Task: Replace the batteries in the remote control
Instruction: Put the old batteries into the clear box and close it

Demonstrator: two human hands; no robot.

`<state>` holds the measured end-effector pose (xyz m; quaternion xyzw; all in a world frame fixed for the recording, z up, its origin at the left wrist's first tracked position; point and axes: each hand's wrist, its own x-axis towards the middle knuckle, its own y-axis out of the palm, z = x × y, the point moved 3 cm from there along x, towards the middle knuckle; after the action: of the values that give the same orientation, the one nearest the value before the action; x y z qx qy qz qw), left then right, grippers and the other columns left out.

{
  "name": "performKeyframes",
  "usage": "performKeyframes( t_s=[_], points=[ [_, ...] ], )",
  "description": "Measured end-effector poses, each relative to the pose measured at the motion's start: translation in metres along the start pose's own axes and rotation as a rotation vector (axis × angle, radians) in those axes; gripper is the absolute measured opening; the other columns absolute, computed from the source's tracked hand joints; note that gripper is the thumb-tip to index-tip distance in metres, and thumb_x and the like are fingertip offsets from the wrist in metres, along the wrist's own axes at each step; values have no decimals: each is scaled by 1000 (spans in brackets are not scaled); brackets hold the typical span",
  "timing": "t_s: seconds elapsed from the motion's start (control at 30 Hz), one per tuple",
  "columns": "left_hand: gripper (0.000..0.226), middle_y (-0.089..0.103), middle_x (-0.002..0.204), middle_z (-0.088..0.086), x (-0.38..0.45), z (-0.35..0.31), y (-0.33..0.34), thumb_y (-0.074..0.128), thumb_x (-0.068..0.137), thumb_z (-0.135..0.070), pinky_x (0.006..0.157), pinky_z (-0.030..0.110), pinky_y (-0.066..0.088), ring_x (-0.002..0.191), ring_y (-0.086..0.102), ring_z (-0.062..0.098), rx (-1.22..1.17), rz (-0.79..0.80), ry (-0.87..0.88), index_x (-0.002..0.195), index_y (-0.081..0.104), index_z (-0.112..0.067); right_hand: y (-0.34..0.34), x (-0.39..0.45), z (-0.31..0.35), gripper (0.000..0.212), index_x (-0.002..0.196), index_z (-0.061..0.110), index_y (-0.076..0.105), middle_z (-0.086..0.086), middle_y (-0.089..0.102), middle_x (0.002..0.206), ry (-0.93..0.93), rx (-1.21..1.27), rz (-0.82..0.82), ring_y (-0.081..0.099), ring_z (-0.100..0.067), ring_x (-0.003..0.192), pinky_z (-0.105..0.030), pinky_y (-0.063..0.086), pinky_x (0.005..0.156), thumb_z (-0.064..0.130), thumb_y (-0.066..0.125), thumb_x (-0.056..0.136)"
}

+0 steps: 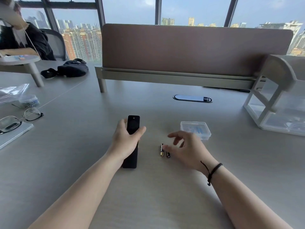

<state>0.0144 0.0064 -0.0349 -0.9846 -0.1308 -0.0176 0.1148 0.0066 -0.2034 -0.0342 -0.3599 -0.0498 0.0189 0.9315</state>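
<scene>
A long black remote control (pixel 133 124) lies lengthwise on the grey table (pixel 148 187), buttons up. My left hand (pixel 125 141) is wrapped around its middle, thumb on the right side. Two small black-and-gold batteries (pixel 162 150) lie side by side on the table just right of the remote. My right hand (pixel 188 149) hovers over them with fingers spread, the thumb tip touching or just above the batteries. Behind that hand sits a small clear plastic box (pixel 200 129) holding pale blue items, partly hidden by my fingers.
Glasses (pixel 19 119) rest on a flat device at the left edge, near a small jar and plastic bag (pixel 14 93). A desk divider (pixel 189 50) and cable port (pixel 192 98) are behind. A clear organiser (pixel 277 111) stands right. Another person sits far left, with a black bag (pixel 71 68) nearby.
</scene>
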Motion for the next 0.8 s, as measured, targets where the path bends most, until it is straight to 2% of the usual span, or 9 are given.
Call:
performKeyframes(
  t_s=[0.07,0.13,0.27,0.4,0.47,0.53,0.67,0.8],
  points=[
    [70,61,106,-2,-1,2,-4,79,80,-33,75,28,44,87,61,18,180,2,36,136,37,-27,2,-2,1,61,121,35,64,14,56,98,-71,-145,68,49,1,70,-24,44,72,54,82,66],
    [98,51,120,-4,-2,4,-4,84,75,-35,87,29,39,104,55,17,270,49,76,149,20,-33,3,-3,3,74,128,34,61,15,54,104,-113,-217,84,49,0,74,-28,49,79,57,82,61],
    [115,50,136,0,2,10,-3,86,72,-34,96,33,42,113,55,19,363,142,127,153,4,-38,6,-3,0,81,135,34,56,14,54,113,-137,-299,120,59,-13,101,-32,49,87,64,77,63],
    [107,35,152,7,0,12,1,80,79,-29,97,31,38,113,50,14,455,179,194,155,4,-36,12,-1,0,76,138,38,51,13,52,120,-165,-402,149,58,-16,110,-31,43,81,72,66,71],
    [98,33,153,8,2,14,2,76,84,-27,101,32,36,123,47,19,475,159,234,155,9,-35,13,0,1,71,136,39,52,12,51,120,-184,-434,144,58,-17,108,-32,44,81,72,62,74],
    [89,37,150,8,4,17,2,73,86,-26,105,36,37,129,46,24,490,134,263,154,16,-33,14,1,2,63,132,40,55,12,51,118,-202,-442,145,59,-18,105,-33,46,82,71,60,77],
    [70,49,139,8,7,21,2,68,89,-21,99,35,39,120,52,26,528,74,309,148,32,-24,16,2,2,54,124,40,61,13,52,113,-234,-424,143,60,-17,99,-34,49,83,69,60,78],
    [43,63,125,6,12,16,-5,66,90,-16,91,38,45,110,60,30,552,-112,400,132,54,-15,17,3,1,49,116,39,64,13,53,110,-254,-417,139,61,-18,95,-34,50,80,69,60,77]
  ],
)
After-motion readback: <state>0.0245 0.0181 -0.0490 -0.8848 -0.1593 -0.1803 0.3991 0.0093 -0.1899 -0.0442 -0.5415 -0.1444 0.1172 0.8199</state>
